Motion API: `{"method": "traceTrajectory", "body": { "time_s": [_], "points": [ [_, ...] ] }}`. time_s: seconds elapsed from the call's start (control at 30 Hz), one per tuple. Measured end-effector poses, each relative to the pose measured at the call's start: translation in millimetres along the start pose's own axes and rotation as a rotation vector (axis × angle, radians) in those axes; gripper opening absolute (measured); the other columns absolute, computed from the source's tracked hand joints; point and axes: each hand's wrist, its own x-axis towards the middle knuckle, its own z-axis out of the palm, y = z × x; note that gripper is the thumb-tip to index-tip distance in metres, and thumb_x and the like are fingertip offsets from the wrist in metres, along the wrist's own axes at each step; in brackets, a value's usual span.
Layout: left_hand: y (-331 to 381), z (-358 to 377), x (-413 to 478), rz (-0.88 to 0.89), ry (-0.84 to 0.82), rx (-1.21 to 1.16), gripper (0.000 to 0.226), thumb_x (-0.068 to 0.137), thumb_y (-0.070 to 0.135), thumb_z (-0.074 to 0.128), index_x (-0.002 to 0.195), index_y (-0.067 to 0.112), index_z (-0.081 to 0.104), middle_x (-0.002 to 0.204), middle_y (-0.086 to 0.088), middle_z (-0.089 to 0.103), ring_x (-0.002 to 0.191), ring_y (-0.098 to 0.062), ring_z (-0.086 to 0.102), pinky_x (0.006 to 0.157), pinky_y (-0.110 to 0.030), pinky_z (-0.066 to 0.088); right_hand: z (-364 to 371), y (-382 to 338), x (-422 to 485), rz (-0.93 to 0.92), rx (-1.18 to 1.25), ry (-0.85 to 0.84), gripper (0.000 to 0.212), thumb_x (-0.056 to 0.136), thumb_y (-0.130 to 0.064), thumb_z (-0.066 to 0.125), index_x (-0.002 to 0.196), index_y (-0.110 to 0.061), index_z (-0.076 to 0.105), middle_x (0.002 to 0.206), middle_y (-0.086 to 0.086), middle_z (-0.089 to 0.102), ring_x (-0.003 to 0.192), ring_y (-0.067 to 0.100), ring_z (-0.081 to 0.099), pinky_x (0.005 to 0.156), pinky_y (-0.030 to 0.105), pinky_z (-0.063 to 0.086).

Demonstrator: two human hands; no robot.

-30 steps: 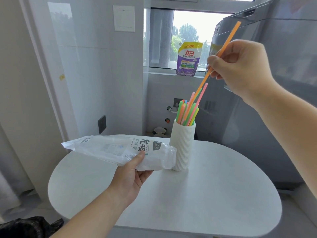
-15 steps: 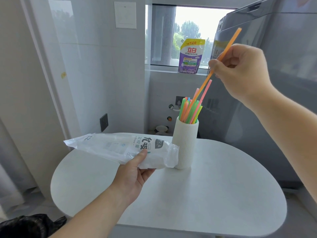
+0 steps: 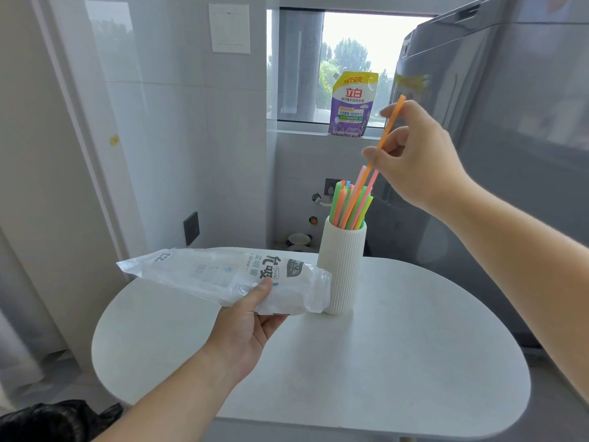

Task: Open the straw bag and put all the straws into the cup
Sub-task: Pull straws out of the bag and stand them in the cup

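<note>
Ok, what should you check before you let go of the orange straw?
1. The orange straw has its lower end in the cup: ok.
2. The right hand pinches the straw: ok.
3. The cup stands upright on the table: ok.
4. The left hand grips the bag: ok.
5. The bag is empty: cannot tell.

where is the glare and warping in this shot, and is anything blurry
Head view: the window is blown out behind the detergent pouch; wide-angle distortion bows the door frame and the table rim; the right hand and its orange straw look slightly soft, while the cup is sharp.
</note>
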Motion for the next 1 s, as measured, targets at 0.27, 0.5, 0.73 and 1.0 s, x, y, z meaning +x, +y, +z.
{"method": "traceTrajectory", "body": {
  "time_s": [0.27,0.5,0.73,1.0],
  "points": [
    [0.1,0.8,0.5,-0.005,0.004,0.008,0.032,0.092,0.008,0.068,0.124,0.016,0.068,0.108,-0.004,0.080,0.087,-0.016,0.078,0.060,-0.029,0.062,16.3,10.1,13.0,-0.005,-0.088,0.052,0.077,0.089,-0.023,0.073,0.152,-0.029,0.029,0.081,-0.005,0.068,0.079,0.018,0.066,0.081,0.039,0.058],
    [1.2,0.6,0.5,-0.012,0.001,0.001,0.036,0.092,0.008,0.069,0.127,0.015,0.067,0.110,-0.004,0.080,0.088,-0.017,0.078,0.061,-0.029,0.062,27.5,14.3,12.0,0.028,-0.265,-0.108,0.046,0.102,-0.046,0.045,0.138,-0.022,0.058,0.141,0.006,0.055,0.136,0.030,0.037,0.107,0.046,0.037],
    [0.8,1.4,0.2,-0.019,-0.005,0.004,0.039,0.091,0.010,0.069,0.130,0.015,0.066,0.115,-0.006,0.078,0.093,-0.018,0.078,0.063,-0.029,0.062,45.8,14.0,4.8,-0.076,-0.415,-0.498,0.060,0.103,-0.053,0.033,0.151,-0.017,0.040,0.163,0.003,0.031,0.147,0.029,0.029,0.114,0.051,0.033],
    [1.2,0.8,-1.1,-0.019,-0.021,0.014,0.040,0.090,0.009,0.069,0.129,0.015,0.066,0.116,-0.006,0.078,0.095,-0.018,0.077,0.066,-0.031,0.064,57.7,32.4,-7.2,-0.100,-0.465,-0.497,0.059,0.104,-0.051,0.033,0.153,-0.020,0.032,0.158,0.002,0.040,0.143,0.028,0.037,0.107,0.049,0.042]
  ]
}}
